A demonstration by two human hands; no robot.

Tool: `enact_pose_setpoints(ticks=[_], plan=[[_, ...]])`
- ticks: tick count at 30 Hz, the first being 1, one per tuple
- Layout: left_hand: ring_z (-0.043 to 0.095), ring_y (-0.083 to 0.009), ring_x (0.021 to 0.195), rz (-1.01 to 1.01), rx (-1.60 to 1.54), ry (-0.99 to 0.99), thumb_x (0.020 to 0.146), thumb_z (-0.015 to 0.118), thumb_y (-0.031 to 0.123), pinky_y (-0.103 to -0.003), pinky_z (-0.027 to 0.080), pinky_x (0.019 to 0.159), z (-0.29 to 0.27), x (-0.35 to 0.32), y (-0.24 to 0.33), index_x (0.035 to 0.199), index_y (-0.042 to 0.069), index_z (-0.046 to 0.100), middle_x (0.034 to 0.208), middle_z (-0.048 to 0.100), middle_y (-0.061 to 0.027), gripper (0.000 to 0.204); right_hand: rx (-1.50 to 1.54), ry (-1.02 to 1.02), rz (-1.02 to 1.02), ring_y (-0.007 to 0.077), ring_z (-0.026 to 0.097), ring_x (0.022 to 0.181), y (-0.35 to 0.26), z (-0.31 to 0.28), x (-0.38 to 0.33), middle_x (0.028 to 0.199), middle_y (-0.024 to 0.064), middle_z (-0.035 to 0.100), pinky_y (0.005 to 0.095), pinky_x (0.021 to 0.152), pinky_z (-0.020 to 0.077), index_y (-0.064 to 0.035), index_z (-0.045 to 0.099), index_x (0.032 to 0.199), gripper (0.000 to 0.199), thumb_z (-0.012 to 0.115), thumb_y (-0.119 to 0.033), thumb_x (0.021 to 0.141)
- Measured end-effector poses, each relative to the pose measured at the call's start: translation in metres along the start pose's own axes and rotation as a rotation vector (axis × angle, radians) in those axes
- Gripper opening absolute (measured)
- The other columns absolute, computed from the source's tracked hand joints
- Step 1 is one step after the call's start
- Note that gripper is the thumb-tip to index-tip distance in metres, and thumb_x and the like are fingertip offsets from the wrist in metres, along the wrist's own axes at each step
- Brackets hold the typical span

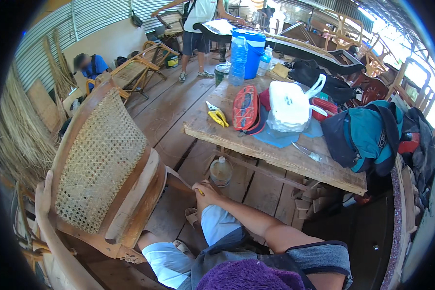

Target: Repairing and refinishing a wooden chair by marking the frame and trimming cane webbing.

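Note:
A wooden chair with a woven cane back panel (99, 159) stands tilted in front of me on the left. My left hand (44, 195) grips the outer edge of its wooden frame. Above my knee, my right hand (207, 193) is closed around a slim yellow-handled tool (201, 192); most of it is hidden by the fingers, so I cannot tell its kind. That fist is beside the end of a wooden part of the chair (178, 181), and whether they touch is unclear.
A rough wooden table (275, 150) holds yellow pliers (217, 115), a red pouch (245, 108), a white plastic bag (290, 104), a teal bag (369, 133) and a blue cooler (251, 50). A water jug (221, 171) stands on the floor. Two people are farther back, among chair frames.

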State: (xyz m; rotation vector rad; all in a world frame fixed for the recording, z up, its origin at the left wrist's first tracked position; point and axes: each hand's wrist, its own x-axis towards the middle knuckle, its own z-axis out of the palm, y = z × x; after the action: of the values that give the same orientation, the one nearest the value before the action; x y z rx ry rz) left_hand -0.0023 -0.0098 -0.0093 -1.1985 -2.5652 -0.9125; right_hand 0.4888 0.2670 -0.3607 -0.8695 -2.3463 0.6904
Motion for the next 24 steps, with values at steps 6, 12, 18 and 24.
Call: enact_pose_setpoints(ticks=[6, 12, 18, 24], plan=[[0.047, -0.0212, 0.066, -0.048, 0.063, -0.151, 0.096, 0.043, 0.066, -0.038, 0.041, 0.065, -0.006, -0.008, 0.014, 0.08, -0.011, 0.056, 0.064, 0.051, -0.0149, 0.08, -0.016, 0.039, -0.027, 0.0359, 0.063, 0.098, 0.005, -0.005, 0.0, 0.099, 0.013, 0.07, 0.045, 0.083, 0.0505, -0.0128, 0.064, 0.101, 0.014, 0.059, -0.018, 0.089], [0.042, -0.0165, 0.063, -0.027, 0.037, -0.13, 0.097, 0.044, 0.064, -0.035, 0.037, 0.059, -0.006, -0.013, 0.024, 0.073, -0.007, 0.051, 0.061, 0.044, -0.0067, 0.076, 0.0, 0.075, -0.042, 0.036, 0.063, 0.096, 0.002, -0.009, -0.001, 0.098, 0.0126, 0.07, 0.0454, 0.082, 0.0511, -0.0124, 0.065, 0.101, 0.015, 0.06, -0.018, 0.088], [0.039, -0.0133, 0.062, -0.028, -0.015, -0.185, 0.097, 0.044, 0.063, -0.033, 0.034, 0.056, -0.011, -0.017, 0.031, 0.072, -0.006, 0.05, 0.061, 0.041, -0.0033, 0.074, 0.009, 0.049, -0.049, 0.0357, 0.064, 0.096, -0.002, -0.014, 0.004, 0.098, 0.0119, 0.07, 0.045, 0.083, 0.0507, -0.0114, 0.065, 0.101, 0.015, 0.06, -0.018, 0.088], [0.041, -0.0162, 0.062, -0.032, 0.048, -0.136, 0.097, 0.043, 0.064, -0.035, 0.035, 0.058, -0.01, -0.017, 0.034, 0.075, -0.007, 0.051, 0.06, 0.042, -0.0061, 0.075, 0.037, 0.049, -0.047, 0.0347, 0.064, 0.096, 0.0, -0.014, 0.004, 0.097, 0.0115, 0.07, 0.0447, 0.083, 0.0507, -0.0105, 0.065, 0.099, 0.014, 0.06, -0.017, 0.087]])
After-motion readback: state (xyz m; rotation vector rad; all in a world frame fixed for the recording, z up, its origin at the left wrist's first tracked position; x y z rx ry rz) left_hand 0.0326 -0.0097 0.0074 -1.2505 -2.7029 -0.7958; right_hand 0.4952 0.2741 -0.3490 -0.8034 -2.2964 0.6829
